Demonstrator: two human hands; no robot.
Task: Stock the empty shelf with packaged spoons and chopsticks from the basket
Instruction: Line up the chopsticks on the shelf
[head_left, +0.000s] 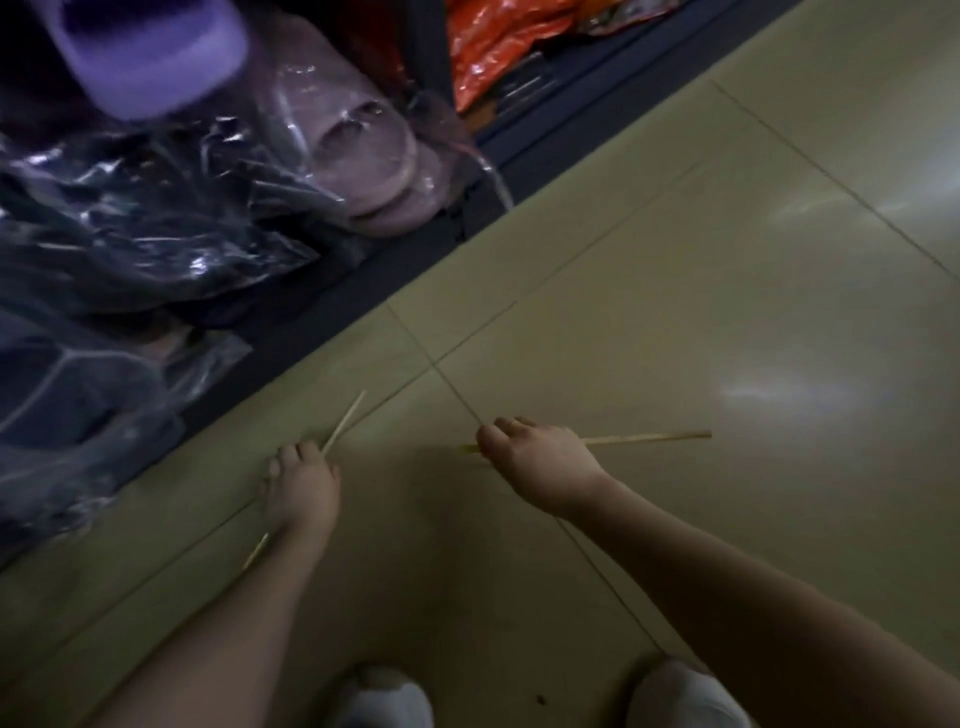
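Chopsticks are in both of your hands, one loose wooden stick each, held low over a beige tiled floor (649, 312). Your left hand (301, 486) has its fingers curled around one chopstick (344, 422); the upper end of the stick pokes out past your fingers and slants up and to the right, and a short bit of the lower end shows beside your wrist. Your right hand (540, 462) grips the second chopstick (647, 439) with fingers closed around it; most of its length runs out to the right, nearly level, and a small tip shows on the left side of your fist. The two hands are apart, with bare floor between them, and both forearms reach in from the bottom of the view. Along the upper left, a dark shelf base (332, 306) runs diagonally, touching the floor. On it lie slippers wrapped in clear, shiny plastic: a pale pinkish pair (363, 156) near the middle top and darker bundles (130, 249) to the left. A blurred purple item (156, 52) sits at the top left, and orange packaging (498, 47) shows at the top centre. Your white shoes (675, 693) appear at the bottom edge, just below your arms. The picture is slightly blurred and dim.
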